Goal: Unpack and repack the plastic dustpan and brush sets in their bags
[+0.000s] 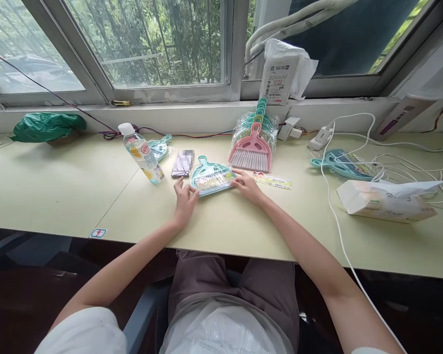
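Note:
A teal dustpan set (211,178) in clear plastic lies on the table between my hands, its handle pointing toward the window. At its left corner my left hand (186,199) has its fingers bent and pressed on the edge. My right hand (246,186) pinches the right corner of the same set. A printed card strip (273,181) lies just right of my right hand. Behind it stands a stack of wrapped dustpans, with a pink dustpan and brush (251,150) in front. A dark phone-sized object (183,163), partly blurred out, lies behind my left hand.
A drink bottle (142,153) stands at the left, before another teal dustpan (159,147). Further left is a green plastic bag (47,127). At the right are a tissue pack (387,200), a teal dustpan set (341,163) and tangled white cables (334,196). A box (276,73) stands on the sill.

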A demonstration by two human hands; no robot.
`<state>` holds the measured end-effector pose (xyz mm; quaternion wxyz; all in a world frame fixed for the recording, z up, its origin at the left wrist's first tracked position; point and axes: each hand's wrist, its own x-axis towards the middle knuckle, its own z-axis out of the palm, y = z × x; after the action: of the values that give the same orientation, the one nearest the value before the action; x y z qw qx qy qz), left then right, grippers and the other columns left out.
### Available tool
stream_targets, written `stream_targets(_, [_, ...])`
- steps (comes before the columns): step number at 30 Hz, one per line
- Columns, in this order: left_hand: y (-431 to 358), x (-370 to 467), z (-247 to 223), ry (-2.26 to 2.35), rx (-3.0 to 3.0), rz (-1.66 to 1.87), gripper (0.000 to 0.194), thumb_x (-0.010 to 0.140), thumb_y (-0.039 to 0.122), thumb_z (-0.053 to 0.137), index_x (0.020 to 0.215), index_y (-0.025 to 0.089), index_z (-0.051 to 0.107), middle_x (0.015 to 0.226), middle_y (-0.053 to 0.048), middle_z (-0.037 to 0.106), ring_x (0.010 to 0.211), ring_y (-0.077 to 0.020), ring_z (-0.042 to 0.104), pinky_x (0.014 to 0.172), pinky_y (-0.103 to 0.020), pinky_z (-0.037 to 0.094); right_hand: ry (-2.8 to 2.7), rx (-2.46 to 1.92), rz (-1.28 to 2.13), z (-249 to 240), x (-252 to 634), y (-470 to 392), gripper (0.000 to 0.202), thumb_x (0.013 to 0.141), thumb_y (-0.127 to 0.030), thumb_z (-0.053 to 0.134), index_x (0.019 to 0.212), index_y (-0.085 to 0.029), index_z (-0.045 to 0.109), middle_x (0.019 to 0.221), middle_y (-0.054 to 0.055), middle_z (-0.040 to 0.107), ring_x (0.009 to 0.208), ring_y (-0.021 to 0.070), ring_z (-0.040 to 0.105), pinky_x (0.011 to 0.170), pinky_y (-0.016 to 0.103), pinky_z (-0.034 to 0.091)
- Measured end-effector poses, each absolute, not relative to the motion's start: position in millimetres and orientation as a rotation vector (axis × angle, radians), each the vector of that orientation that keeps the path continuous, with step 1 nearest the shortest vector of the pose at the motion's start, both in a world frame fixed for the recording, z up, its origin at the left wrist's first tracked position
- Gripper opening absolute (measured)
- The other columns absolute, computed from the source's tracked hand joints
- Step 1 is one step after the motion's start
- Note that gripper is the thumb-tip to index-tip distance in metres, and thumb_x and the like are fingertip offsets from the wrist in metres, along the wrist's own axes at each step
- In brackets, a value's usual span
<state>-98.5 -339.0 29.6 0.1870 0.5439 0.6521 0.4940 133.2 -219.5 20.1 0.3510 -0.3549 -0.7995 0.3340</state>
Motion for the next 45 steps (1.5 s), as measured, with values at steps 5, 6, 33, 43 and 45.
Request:
stream_targets(5, [-316,-115,20,1.851,1.161,1.329,0.019,0.079,0.033,0.061,0.076,0.019,0.048,0.102,-0.008,0.063,0.097,-0.0218,0.063,0.087,-0.037,0.05,-1.974,-0.925,0.859,18,123,-226,0.031,0.084,-0.043,0.059,0.066,-0.018,0.057,0.129,0.013,0.055,0.105,0.0245,0.058,0.092,0.04,0.045])
stream_targets(6, [-310,-118,20,1.875,1.115,1.333,0.02,0.077,0.032,0.064,0.083,0.019,0.05,0.098,-0.007,0.064,0.093,-0.0211,0.064,0.083,-0.036,0.051,-1.969,-0.919,0.862,18,122,-227,0.03,0.085,-0.042,0.058,0.066,-0.018,0.056,0.127,0.013,0.055,0.105,0.0244,0.058,0.092,0.041,0.045])
stream_targets(33, [-249,-78,40,1.53,1.857,1.268,0.024,0.082,0.03,0.059,0.102,0.018,0.057,0.086,-0.004,0.067,0.072,-0.0165,0.061,0.064,-0.027,0.049,-1.788,-0.978,0.653,38,176,-199,0.034,0.08,-0.032,0.054,0.111,-0.021,0.065,0.089,0.003,0.069,0.075,0.0176,0.057,0.077,0.036,0.053])
stream_targets(43, [-185,-39,32,1.525,1.616,1.295,0.016,0.075,0.02,0.059,0.092,0.019,0.06,0.092,-0.005,0.068,0.084,-0.0202,0.06,0.073,-0.032,0.054,-1.974,-1.488,0.474,30,223,-175,0.047,0.079,-0.036,0.061,0.124,-0.026,0.053,0.122,0.009,0.059,0.113,0.0299,0.048,0.092,0.047,0.041])
stream_targets(45, [-183,-42,31,1.557,1.625,1.311,0.018,0.075,0.019,0.059,0.092,0.018,0.061,0.092,-0.005,0.069,0.085,-0.0211,0.06,0.075,-0.033,0.053,-2.021,-1.546,0.479,33,233,-175,0.062,0.071,-0.037,0.071,0.129,-0.03,0.048,0.132,0.008,0.051,0.122,0.0311,0.042,0.096,0.047,0.038])
